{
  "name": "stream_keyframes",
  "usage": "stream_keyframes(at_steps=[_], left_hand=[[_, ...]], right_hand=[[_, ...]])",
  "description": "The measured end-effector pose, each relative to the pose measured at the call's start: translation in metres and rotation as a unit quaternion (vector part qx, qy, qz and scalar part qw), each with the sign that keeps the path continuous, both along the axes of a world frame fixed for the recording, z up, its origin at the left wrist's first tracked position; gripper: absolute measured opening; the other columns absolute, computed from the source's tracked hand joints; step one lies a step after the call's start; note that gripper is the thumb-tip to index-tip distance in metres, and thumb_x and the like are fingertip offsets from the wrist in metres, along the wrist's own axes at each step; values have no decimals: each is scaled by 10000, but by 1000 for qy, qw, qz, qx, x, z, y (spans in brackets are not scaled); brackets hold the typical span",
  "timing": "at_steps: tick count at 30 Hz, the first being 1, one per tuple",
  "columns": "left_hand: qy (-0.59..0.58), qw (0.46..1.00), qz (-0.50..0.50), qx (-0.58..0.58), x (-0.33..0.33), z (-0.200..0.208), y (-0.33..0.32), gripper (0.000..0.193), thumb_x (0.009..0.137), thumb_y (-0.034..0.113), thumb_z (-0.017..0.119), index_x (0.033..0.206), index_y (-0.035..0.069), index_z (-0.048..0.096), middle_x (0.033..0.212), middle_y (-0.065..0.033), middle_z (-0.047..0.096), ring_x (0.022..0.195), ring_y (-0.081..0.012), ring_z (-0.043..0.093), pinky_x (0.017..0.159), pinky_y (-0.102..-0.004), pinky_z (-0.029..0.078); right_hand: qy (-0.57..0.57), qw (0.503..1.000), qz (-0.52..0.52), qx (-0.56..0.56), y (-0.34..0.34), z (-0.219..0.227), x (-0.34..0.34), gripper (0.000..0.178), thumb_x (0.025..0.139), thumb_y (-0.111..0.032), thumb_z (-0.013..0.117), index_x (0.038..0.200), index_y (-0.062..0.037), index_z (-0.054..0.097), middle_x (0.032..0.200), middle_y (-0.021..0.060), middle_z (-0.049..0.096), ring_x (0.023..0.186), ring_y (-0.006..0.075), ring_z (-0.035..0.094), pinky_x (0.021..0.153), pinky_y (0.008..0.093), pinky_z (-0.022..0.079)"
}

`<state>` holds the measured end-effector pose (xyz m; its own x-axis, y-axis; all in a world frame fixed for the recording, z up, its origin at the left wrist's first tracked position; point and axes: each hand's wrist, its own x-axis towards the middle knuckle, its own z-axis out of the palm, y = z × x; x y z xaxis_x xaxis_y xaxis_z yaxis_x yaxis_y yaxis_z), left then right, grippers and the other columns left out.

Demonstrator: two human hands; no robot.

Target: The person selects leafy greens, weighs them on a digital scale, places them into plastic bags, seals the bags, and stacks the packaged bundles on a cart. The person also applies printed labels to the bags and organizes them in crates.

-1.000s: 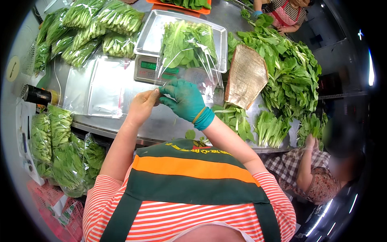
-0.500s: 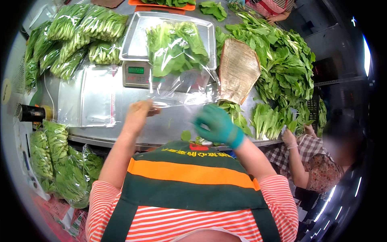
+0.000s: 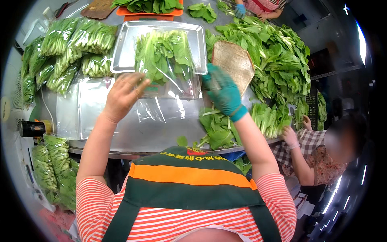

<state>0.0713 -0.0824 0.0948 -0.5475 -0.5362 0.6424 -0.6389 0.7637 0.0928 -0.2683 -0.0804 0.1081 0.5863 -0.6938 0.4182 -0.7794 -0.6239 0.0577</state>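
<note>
A clear plastic bag of leafy greens (image 3: 163, 52) lies on the metal tray (image 3: 121, 44), its loose mouth end hanging over the near edge. The tray rests on a weighing scale whose display is mostly behind my left hand (image 3: 125, 93). That bare hand hovers at the near left corner of the tray, fingers stretched out and holding nothing I can see. Gloved in teal, my right hand (image 3: 224, 90) is beside the bag's right edge, close to a wooden board (image 3: 234, 62). Motion blurs its fingers, so their grip cannot be made out.
Filled bags of greens (image 3: 60, 52) are stacked at the left. Flat plastic bags (image 3: 94, 109) lie nearer. A heap of loose greens (image 3: 278, 60) covers the right side. Co-workers' hands (image 3: 289, 136) are at the right edge and far side. A black cylinder (image 3: 33, 128) sits left.
Both my hands have moved forward, from the bag's near end to either side of it. The bag's stretched mouth has dropped loose. My right hand is now beside the board.
</note>
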Motion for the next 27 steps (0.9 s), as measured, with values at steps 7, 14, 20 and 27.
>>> stream_keyframes(at_steps=[7,14,20,27], left_hand=[[144,969,-47,196,21,-13,0,99,790,92,602,877,62,638,904,-74,638,879,-232,598,786,-335,470],[437,746,208,458,-22,-25,-22,314,891,246,496,752,-15,600,579,-35,512,574,-116,491,564,-270,399],[416,831,268,252,-21,-10,-24,314,812,259,613,1023,33,557,890,-115,595,763,-201,558,699,-317,442],[-79,974,80,198,-71,5,-23,755,622,121,714,1305,135,392,1377,-122,337,1305,-310,265,1019,-575,222]], right_hand=[[-401,855,126,304,-21,-33,13,141,885,-169,529,946,-74,613,920,56,629,874,218,597,809,318,472],[-666,571,-105,468,-33,-60,33,222,887,-194,519,857,12,594,653,54,589,539,108,547,529,256,481],[-712,440,-199,510,-42,-61,44,171,856,-171,535,860,-8,586,623,55,567,480,153,536,431,281,449],[-630,629,-152,429,-27,-60,44,273,863,-185,542,1031,29,564,774,89,607,623,179,582,567,284,482]])
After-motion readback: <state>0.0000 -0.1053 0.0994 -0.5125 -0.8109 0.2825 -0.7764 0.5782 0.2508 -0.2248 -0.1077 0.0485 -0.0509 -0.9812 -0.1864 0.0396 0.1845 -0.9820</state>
